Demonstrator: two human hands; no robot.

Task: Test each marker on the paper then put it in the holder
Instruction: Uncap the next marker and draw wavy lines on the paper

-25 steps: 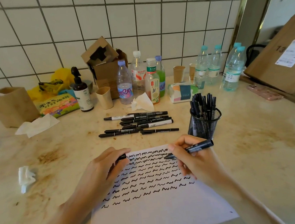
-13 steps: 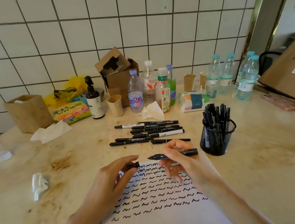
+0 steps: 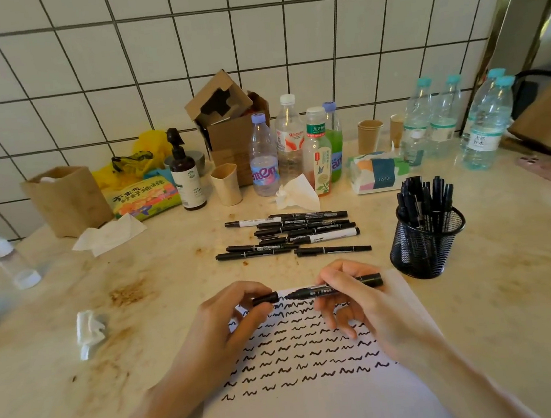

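The marker [image 3: 336, 289] is gripped level over the paper [image 3: 324, 406] by the right hand [image 3: 357, 306], tip pointing left. Its cap [image 3: 266, 299], pinched in the left hand's [image 3: 226, 328] fingers [image 3: 247, 289], is held just beside that tip, on the same axis. The holder [image 3: 427, 253] stands to the right.

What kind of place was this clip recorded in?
Probably a break or pantry corner, not a tidy desk: a stained counter against a white tiled wall, crowded with water bottles, paper cups and a tissue pack.
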